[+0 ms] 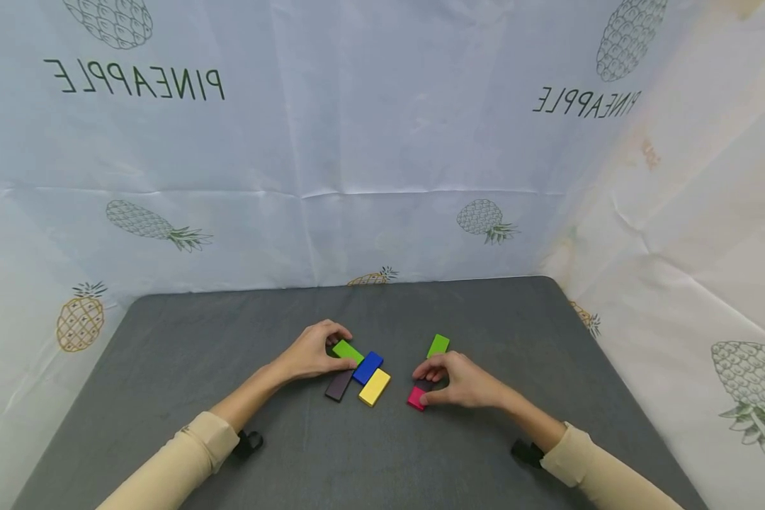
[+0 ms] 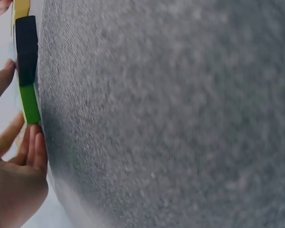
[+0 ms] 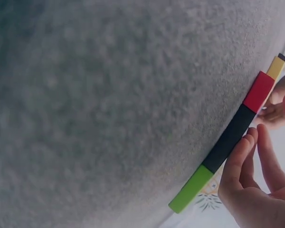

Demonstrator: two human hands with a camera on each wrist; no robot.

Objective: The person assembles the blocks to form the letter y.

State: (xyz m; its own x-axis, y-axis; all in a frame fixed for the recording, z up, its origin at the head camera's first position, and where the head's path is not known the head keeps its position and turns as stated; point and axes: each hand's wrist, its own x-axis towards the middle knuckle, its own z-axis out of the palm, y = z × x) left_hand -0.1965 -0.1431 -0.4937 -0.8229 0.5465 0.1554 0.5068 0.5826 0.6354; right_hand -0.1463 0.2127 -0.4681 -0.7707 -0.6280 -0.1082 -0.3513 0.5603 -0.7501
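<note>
Left blocks (image 1: 367, 368), right blocks (image 1: 438, 346) apart from them, table (image 1: 306, 453) beneath, cloth (image 1: 382, 134) behind

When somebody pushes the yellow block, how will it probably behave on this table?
The yellow block looks straight-edged, so it is probably stiff. Lying flat on the table, it should slide rather than roll or tip. Pushed toward the blue block, it would likely nudge that too, since they lie close together.

- Dark grey table (image 1: 370, 467) with a woven-looking top and rounded far corners.
- Pale, creased cloth (image 1: 382, 127) hanging behind it and at both sides, bluish at the back, warmer cream at right.
- Printed pineapples (image 1: 80, 324), green or yellow, and mirrored lettering (image 1: 134, 80) reading "PINEAPPLE".
</note>
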